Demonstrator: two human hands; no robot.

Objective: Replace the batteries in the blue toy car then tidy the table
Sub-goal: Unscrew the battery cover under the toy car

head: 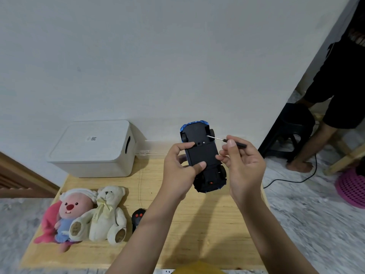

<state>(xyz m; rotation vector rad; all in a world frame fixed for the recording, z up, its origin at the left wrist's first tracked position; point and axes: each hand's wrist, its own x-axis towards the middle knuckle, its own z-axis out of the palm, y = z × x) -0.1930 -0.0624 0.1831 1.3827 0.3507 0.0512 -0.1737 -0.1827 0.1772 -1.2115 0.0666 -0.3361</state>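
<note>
I hold the blue toy car [203, 153] upside down above the wooden table [197, 224], its black underside facing me. My left hand [180, 167] grips its left side, the index finger near the battery cover's screw and the thumb on the chassis. My right hand [242, 161] pinches a small black-handled screwdriver [227, 140] between thumb and fingers. Its metal tip points left and reaches the underside by the far right wheel. The lower fingers of that hand touch the car's right edge.
A white lidded storage box [92, 149] stands at the table's back left. Two plush toys [88, 214] lie at the front left, with a black remote control [138, 217] beside them. Another person's legs [325, 115] and a black stool [290, 129] are at the right.
</note>
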